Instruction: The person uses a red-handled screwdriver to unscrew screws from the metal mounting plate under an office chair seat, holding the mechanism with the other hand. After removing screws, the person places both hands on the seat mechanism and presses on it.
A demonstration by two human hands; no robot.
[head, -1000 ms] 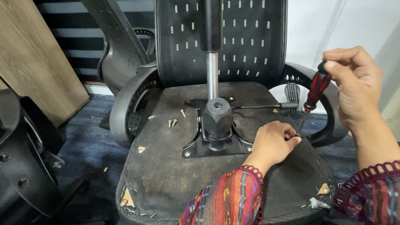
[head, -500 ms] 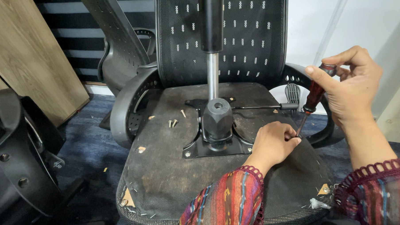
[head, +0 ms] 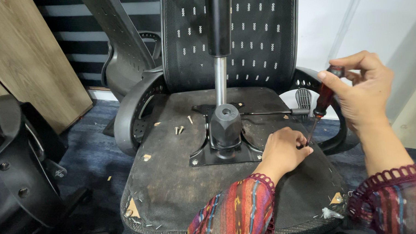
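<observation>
Gripping the red-handled screwdriver (head: 324,100) near its top, my right hand (head: 364,89) has slid higher on the handle than a second ago, fingers now pinching the cap end as if turning it. The shaft slants down to the tip, which my left hand (head: 285,149) steadies, its fingers clenched around it just right of the black metal mounting plate (head: 227,154) on the upturned grey fabric chair seat (head: 173,178). That tip has not shifted, so I judge the fastening there is under way. Loose screws (head: 180,129) lie left of the black gas-lift cylinder (head: 221,84).
</observation>
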